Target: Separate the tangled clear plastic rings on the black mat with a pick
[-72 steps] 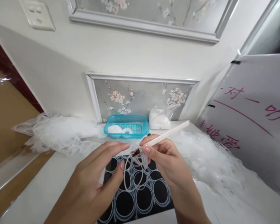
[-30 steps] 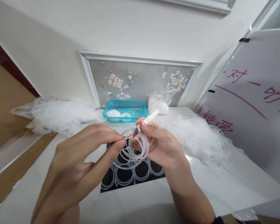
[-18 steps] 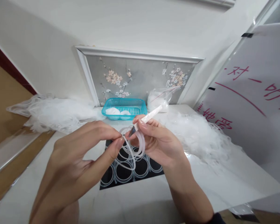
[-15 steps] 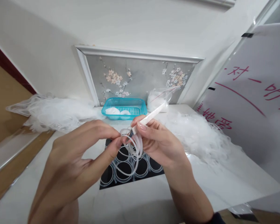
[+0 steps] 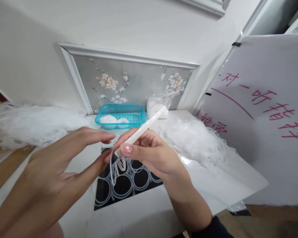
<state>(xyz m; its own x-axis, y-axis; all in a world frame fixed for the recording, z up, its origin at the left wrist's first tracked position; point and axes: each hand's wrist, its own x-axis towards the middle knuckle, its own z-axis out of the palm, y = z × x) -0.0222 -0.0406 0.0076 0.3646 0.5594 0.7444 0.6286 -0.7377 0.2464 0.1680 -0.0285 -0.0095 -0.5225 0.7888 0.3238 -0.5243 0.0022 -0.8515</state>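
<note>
My right hand (image 5: 144,148) is closed around a white, flat stick-like tool (image 5: 149,125), thumb on top, its far end pointing up and right. Several thin, translucent white loops (image 5: 119,167) hang below the tool's lower end, by my right fingertips. Close by on the left is my left hand (image 5: 62,168), thumb and forefinger apart, with nothing clearly between them. Its thumb tip is near the loops; whether it touches them I cannot tell. Beneath both hands lies a black mat (image 5: 103,201) patterned with pale circles.
On the white table (image 5: 129,218), a blue plastic basket (image 5: 142,116) holds white round pieces. Behind my right hand stands a clear bag (image 5: 151,102) of white material. Heaps of translucent white loops lie left (image 5: 34,122) and right (image 5: 196,142). A board with red writing (image 5: 238,132) stands right.
My left thumb and forefinger, close together at the loops before, have spread apart. The loops now hang lower and narrower under the tool. The whole view has shifted, so the surroundings sit further left.
</note>
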